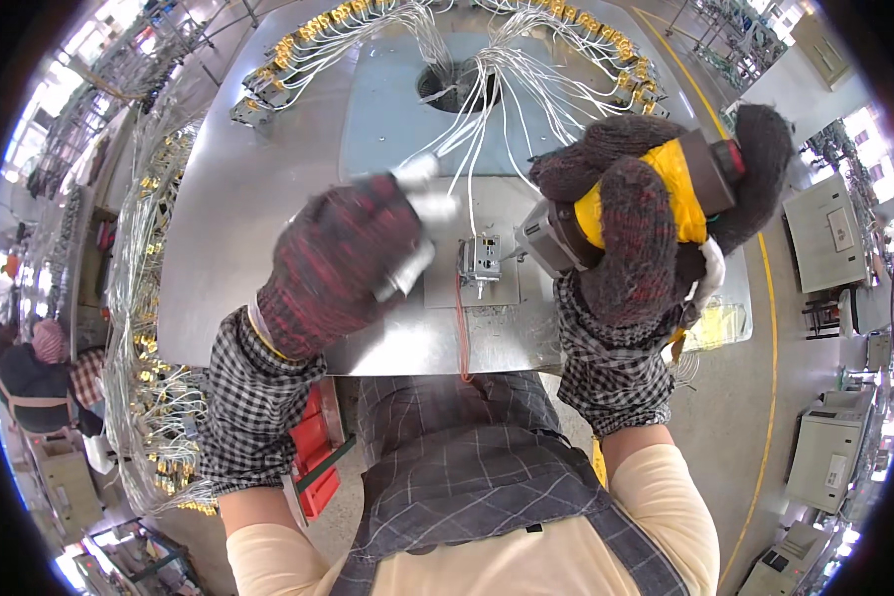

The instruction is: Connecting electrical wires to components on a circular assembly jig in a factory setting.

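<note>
My right hand (636, 223), in a dark knit glove, is wrapped round a yellow and black handheld power tool (588, 214). The tool's grey front end points left, its thin tip close to a small metal block (482, 256) on the table; whether they touch I cannot tell. Left of the block hovers my left hand (338, 258), in a dark red and black knit glove with whitish fingertips. Motion smears it, so its fingers and anything between them cannot be made out. A white cable (470, 189) runs down to the block, and reddish wires (462, 333) hang below it.
White cables fan from a round hole (459, 91) in the metal table (228, 258) to curved rows of brass-coloured connectors (626, 65) at the far side. Hanging cable bundles (134, 338) stand at left. Red bins (315, 457) sit below the table. Another person (40, 377) sits far left.
</note>
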`<move>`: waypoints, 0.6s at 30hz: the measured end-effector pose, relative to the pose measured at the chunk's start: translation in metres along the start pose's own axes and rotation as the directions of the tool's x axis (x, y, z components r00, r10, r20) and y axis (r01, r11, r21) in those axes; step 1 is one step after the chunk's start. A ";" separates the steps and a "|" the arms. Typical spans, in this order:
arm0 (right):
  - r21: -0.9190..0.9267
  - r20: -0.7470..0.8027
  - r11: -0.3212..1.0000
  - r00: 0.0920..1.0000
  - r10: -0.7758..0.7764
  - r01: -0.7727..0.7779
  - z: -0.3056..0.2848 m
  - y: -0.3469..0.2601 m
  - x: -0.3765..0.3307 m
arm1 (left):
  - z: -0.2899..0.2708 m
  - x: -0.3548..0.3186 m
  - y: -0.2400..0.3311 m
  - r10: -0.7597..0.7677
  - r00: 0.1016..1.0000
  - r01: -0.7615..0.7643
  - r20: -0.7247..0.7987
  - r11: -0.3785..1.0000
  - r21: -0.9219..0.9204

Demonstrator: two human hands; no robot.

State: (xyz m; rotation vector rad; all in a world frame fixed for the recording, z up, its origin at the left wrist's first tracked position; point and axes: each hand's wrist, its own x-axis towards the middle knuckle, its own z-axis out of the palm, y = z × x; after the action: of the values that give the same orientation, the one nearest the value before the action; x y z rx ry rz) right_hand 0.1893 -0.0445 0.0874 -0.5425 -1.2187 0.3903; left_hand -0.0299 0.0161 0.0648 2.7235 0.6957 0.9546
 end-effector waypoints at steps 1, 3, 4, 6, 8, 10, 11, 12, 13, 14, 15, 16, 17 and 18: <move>0.164 0.102 0.985 0.992 -0.074 0.057 -0.005 0.002 0.003 | -0.003 -0.001 0.000 0.206 0.975 -0.219 0.083 0.954 0.204; 0.129 -0.142 0.987 0.983 0.114 -0.095 -0.019 0.005 -0.016 | 0.003 -0.014 -0.007 0.127 0.966 -0.168 0.224 0.970 0.175; 0.101 -0.146 0.991 0.984 0.103 -0.089 -0.012 0.004 -0.018 | 0.008 -0.022 -0.013 0.085 0.971 -0.116 0.224 0.985 0.131; 0.028 -0.156 0.997 0.985 0.079 -0.076 0.007 0.004 -0.019 | 0.015 -0.024 -0.011 -0.045 0.985 0.046 0.167 0.999 -0.005; -0.053 -0.165 0.997 0.985 0.050 -0.060 0.022 0.001 -0.017 | 0.017 -0.024 -0.002 -0.143 0.982 0.163 0.127 0.973 -0.164; -0.119 -0.147 0.992 0.989 0.016 -0.034 0.024 0.003 -0.012 | 0.017 -0.022 0.000 -0.250 0.963 0.269 0.101 0.909 -0.319; -0.122 -0.126 0.992 0.992 0.011 -0.027 0.023 0.006 -0.010 | 0.018 -0.021 -0.002 -0.270 0.962 0.254 0.030 0.856 -0.450; -0.119 -0.114 0.993 0.993 0.011 -0.024 0.022 0.008 -0.010 | 0.020 -0.021 -0.004 -0.298 0.954 0.223 -0.039 0.789 -0.572; -0.128 -0.091 0.992 0.996 0.001 -0.012 0.020 0.012 -0.007 | 0.026 -0.023 -0.005 -0.299 0.954 0.223 -0.040 0.789 -0.572; -0.126 -0.084 0.992 0.996 -0.002 -0.008 0.020 0.014 -0.007 | 0.033 -0.025 -0.005 -0.348 0.934 0.257 -0.074 0.804 -0.537; -0.130 -0.076 0.991 0.997 -0.004 -0.006 0.020 0.016 -0.007 | 0.038 -0.025 -0.003 -0.395 0.912 0.293 -0.109 0.814 -0.501; -0.129 -0.073 0.992 0.997 -0.006 -0.003 0.020 0.016 -0.006 | 0.037 -0.026 0.001 -0.443 0.895 0.383 -0.049 0.822 -0.423; -0.118 -0.068 0.993 0.998 -0.001 -0.007 0.020 0.016 -0.007 | 0.040 -0.027 0.003 -0.447 0.893 0.386 -0.052 0.821 -0.421; -0.107 -0.065 0.994 0.998 0.002 -0.009 0.021 0.015 -0.006 | 0.043 -0.028 0.004 -0.506 0.861 0.388 -0.059 0.726 -0.568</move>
State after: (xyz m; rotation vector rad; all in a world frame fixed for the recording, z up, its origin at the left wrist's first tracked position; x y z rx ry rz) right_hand 0.1676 -0.0319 0.0787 -0.6466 -1.1805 0.3105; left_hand -0.0207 -0.0014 0.0167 1.8545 0.9054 1.1099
